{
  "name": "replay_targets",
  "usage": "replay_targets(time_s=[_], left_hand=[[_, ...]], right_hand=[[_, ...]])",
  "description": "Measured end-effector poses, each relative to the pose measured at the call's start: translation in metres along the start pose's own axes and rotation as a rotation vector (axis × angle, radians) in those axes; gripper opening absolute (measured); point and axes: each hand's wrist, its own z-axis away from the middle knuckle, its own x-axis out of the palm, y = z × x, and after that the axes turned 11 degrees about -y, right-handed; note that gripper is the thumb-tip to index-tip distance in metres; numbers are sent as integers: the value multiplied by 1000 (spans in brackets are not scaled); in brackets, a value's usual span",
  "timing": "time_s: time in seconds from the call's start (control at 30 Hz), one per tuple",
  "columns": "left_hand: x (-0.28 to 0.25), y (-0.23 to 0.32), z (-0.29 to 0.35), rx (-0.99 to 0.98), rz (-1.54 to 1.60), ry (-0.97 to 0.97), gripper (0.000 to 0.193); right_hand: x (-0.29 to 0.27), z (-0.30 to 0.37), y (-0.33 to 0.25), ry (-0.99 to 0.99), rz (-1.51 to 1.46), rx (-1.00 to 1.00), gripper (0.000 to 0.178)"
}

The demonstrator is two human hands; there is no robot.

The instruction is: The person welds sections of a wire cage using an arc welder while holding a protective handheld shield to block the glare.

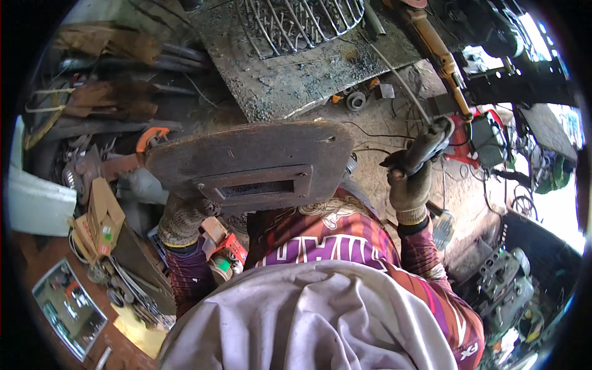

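My gloved left hand is closed at the lower left edge of a dark brown hand-held welding shield; its handle is hidden. The shield has a rectangular viewing window and is held in front of my body. My gloved right hand is wrapped around a welding electrode holder. From the holder's tip a thin electrode rod slants up and left to the edge of the metal worktable. On the table lies a round-edged grille of metal bars.
An orange-brown long tool slants beside the table's right side. Cables and a ring-shaped part lie on the floor. To the right is a red crate, at lower right several greasy machine parts, at left a cardboard box.
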Motion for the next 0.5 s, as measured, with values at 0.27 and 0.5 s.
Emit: replay_targets(time_s=[0.27,0.5], left_hand=[[-26,27,-18,-208,-848,-38,56],[21,0,-25,-17,-533,15,52]], right_hand=[[21,6,-11,-35,437,-89,57],[6,-4,52,-96,267,48,53]])
